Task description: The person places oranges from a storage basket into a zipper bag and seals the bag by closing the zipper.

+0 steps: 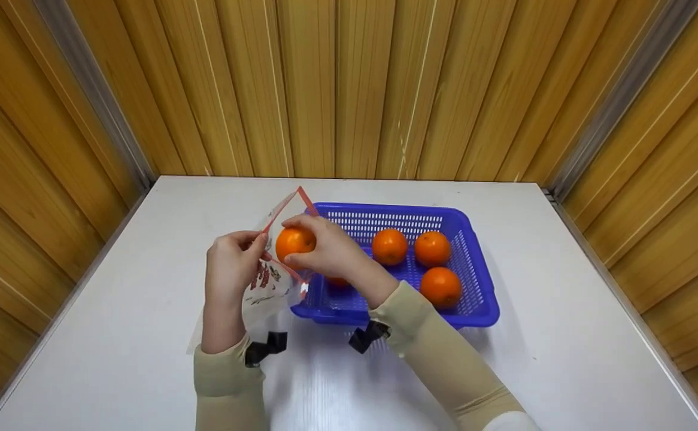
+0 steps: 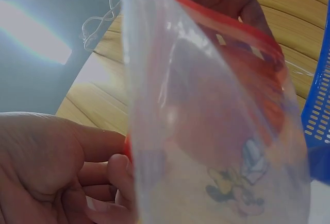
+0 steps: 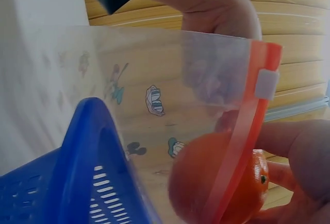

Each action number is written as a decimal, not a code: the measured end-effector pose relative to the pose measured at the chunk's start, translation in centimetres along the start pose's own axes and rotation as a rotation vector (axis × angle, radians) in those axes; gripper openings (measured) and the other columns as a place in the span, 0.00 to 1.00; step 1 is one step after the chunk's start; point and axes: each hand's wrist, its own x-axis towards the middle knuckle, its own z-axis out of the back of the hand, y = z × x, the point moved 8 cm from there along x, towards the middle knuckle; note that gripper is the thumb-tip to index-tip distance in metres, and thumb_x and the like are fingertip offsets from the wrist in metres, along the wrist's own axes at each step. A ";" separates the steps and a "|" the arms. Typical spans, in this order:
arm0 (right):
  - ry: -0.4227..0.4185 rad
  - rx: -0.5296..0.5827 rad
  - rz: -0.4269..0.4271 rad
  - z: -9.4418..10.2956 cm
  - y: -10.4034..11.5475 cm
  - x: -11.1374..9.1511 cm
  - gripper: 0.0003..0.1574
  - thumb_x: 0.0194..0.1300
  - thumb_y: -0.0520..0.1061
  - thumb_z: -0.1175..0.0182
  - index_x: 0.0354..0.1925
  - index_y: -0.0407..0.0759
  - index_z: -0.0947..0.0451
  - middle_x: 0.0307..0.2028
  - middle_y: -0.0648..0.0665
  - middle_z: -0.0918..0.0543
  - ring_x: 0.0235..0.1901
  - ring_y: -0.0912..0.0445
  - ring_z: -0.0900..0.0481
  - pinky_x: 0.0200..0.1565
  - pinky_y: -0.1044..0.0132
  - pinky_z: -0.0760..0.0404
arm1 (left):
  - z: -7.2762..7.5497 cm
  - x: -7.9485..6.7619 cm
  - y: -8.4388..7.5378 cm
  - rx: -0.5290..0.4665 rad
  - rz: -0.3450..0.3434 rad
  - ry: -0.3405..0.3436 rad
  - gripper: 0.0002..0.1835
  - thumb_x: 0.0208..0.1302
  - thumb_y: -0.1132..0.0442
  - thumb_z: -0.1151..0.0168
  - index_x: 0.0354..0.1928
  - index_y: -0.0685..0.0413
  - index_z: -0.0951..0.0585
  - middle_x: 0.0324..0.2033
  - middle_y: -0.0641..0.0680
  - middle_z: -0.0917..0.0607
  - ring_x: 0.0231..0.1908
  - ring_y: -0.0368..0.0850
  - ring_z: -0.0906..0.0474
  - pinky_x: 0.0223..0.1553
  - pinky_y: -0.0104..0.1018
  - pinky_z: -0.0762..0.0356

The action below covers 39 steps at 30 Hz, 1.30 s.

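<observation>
My left hand (image 1: pixel 229 266) pinches the red rim of a clear zip bag (image 3: pixel 154 80) printed with cartoon figures; a white slider sits on its red zip strip. The bag's mouth is spread apart, left of the basket. My right hand (image 1: pixel 334 248) grips an orange (image 1: pixel 294 242) at the bag's mouth, fingers over its top and thumb below. In the right wrist view the orange shows partly behind the clear plastic, just inside the red strip. The left wrist view shows its blurred shape through the bag.
A blue plastic basket (image 1: pixel 485 287) with slotted walls stands on the white table (image 1: pixel 564 359). Several oranges lie in it, including one at the back right (image 1: pixel 433 249) and one partly hidden under my right hand (image 1: pixel 338 281). Wood-patterned walls (image 1: pixel 355 90) enclose the table.
</observation>
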 end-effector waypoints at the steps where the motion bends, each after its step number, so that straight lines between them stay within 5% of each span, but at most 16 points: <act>1: 0.012 -0.016 -0.004 -0.3 -0.1 0.1 0.36 0.63 0.46 0.28 0.68 0.52 0.25 0.65 0.44 0.21 0.59 0.47 0.21 0.63 0.50 0.20 | 0.0 0.0 0.0 0.009 0.003 0.006 0.14 0.72 0.59 0.37 0.47 0.62 0.11 0.24 0.54 0.13 0.15 0.34 0.27 0.17 0.25 0.31; 9: 0.010 -0.046 -0.027 -1.1 -1.2 0.4 0.38 0.65 0.52 0.28 0.70 0.54 0.27 0.67 0.45 0.21 0.59 0.47 0.20 0.64 0.51 0.20 | -0.1 0.0 0.1 0.032 0.016 0.027 0.14 0.72 0.59 0.39 0.47 0.63 0.12 0.24 0.53 0.14 0.13 0.34 0.29 0.15 0.25 0.34; 15: -0.235 0.136 0.027 1.2 -2.0 0.0 0.25 0.70 0.49 0.33 0.62 0.44 0.21 0.62 0.39 0.18 0.61 0.43 0.19 0.66 0.48 0.22 | 0.0 0.0 0.1 0.029 0.003 0.030 0.15 0.73 0.59 0.40 0.48 0.64 0.12 0.26 0.56 0.13 0.16 0.36 0.28 0.17 0.25 0.31; 18: -0.309 0.129 -0.075 2.1 -3.4 -0.2 0.22 0.73 0.48 0.37 0.61 0.41 0.23 0.60 0.36 0.19 0.60 0.42 0.20 0.67 0.47 0.23 | 0.1 0.0 0.2 0.030 0.007 0.022 0.16 0.74 0.59 0.40 0.49 0.64 0.12 0.29 0.58 0.12 0.18 0.37 0.27 0.21 0.25 0.29; 22: -0.145 0.050 -0.333 1.2 -5.8 -0.4 0.22 0.75 0.54 0.39 0.56 0.41 0.23 0.50 0.37 0.15 0.44 0.48 0.16 0.50 0.58 0.14 | 0.2 0.0 0.2 0.036 0.008 0.015 0.16 0.74 0.59 0.40 0.49 0.65 0.13 0.31 0.59 0.12 0.19 0.37 0.26 0.21 0.24 0.28; 24: -0.061 0.035 -0.397 0.7 -6.5 -0.5 0.19 0.75 0.55 0.40 0.47 0.40 0.20 0.40 0.39 0.13 0.32 0.52 0.19 0.36 0.65 0.15 | 0.3 0.0 0.2 0.034 0.007 0.011 0.16 0.74 0.59 0.41 0.49 0.65 0.13 0.31 0.60 0.12 0.18 0.37 0.26 0.20 0.24 0.29; 29: -0.047 0.034 -0.365 0.5 -6.3 -0.4 0.17 0.75 0.51 0.39 0.30 0.44 0.21 0.27 0.45 0.18 0.24 0.57 0.25 0.25 0.73 0.26 | 1.0 -0.2 -0.1 0.039 -0.015 -0.070 0.15 0.74 0.59 0.40 0.48 0.64 0.12 0.31 0.60 0.12 0.18 0.36 0.26 0.20 0.23 0.29; 39: -0.086 0.049 -0.340 0.5 -5.9 -0.5 0.14 0.75 0.51 0.40 0.32 0.46 0.23 0.28 0.47 0.22 0.27 0.56 0.25 0.29 0.72 0.24 | 3.1 -1.0 -1.1 0.003 -0.083 -0.280 0.13 0.74 0.61 0.39 0.46 0.64 0.11 0.27 0.62 0.12 0.16 0.31 0.27 0.18 0.22 0.33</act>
